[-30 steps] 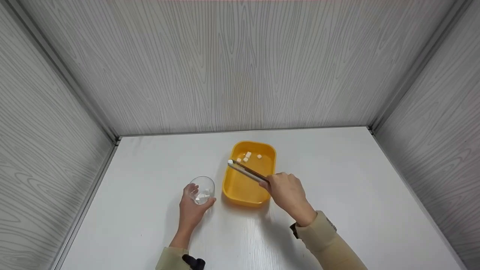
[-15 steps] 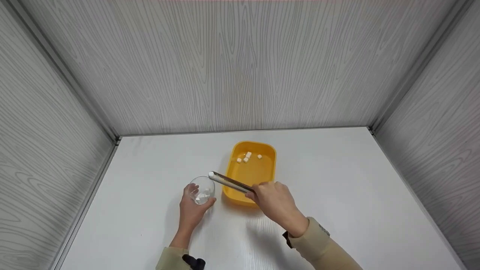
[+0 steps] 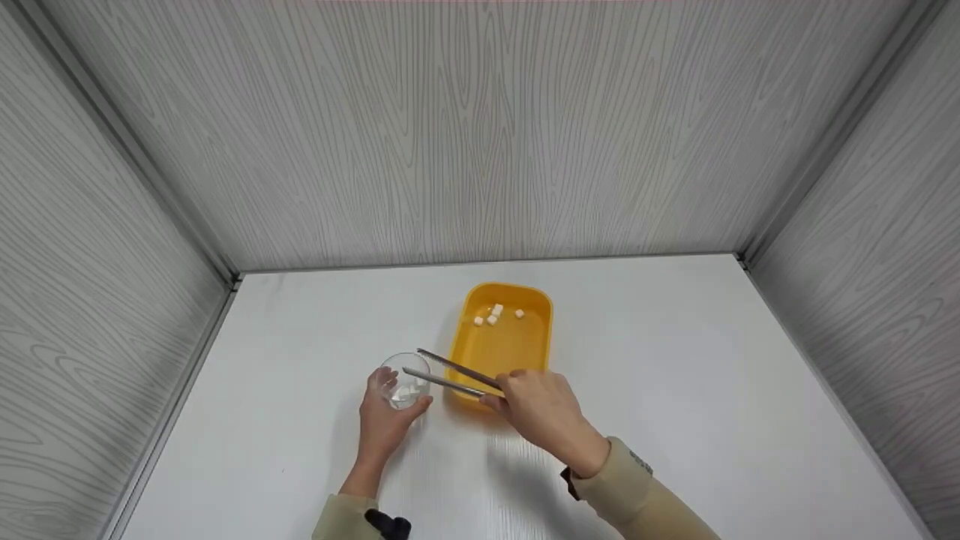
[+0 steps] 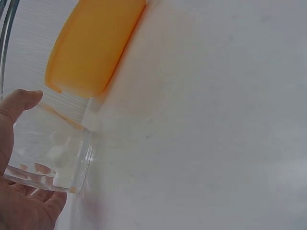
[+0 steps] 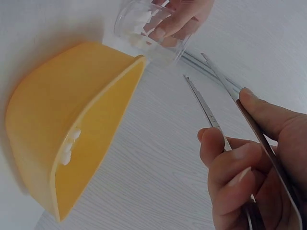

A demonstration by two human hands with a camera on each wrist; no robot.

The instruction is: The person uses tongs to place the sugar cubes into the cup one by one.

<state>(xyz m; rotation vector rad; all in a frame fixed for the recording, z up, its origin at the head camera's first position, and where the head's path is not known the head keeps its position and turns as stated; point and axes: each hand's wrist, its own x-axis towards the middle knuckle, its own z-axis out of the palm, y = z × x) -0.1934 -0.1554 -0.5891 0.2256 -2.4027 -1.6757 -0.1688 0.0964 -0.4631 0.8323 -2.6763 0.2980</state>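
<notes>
Metal tweezers [image 3: 457,367] are held in the right hand [image 3: 544,412], their two tips spread apart over the rim of a clear glass [image 3: 409,379]; nothing sits between the tips. The left hand [image 3: 384,424] grips that glass, with fingers and thumb on opposite sides. White cubes lie at the bottom of the glass, blurred through its wall in the left wrist view. In the right wrist view the fingers and thumb of the right hand [image 5: 254,163] pinch the tweezers [image 5: 254,124] along both arms.
A yellow tray [image 3: 499,352] stands just right of the glass, under the tweezers' arms. Several white cubes [image 3: 492,319] lie towards its far end. A wood-grained panel [image 3: 480,135] rises behind the white table [image 3: 645,337], with more panels on both sides.
The right hand and tweezers have moved left and nearer the body, from over the tray to the glass. The tips have opened and released a white cube. The left hand stays put.
</notes>
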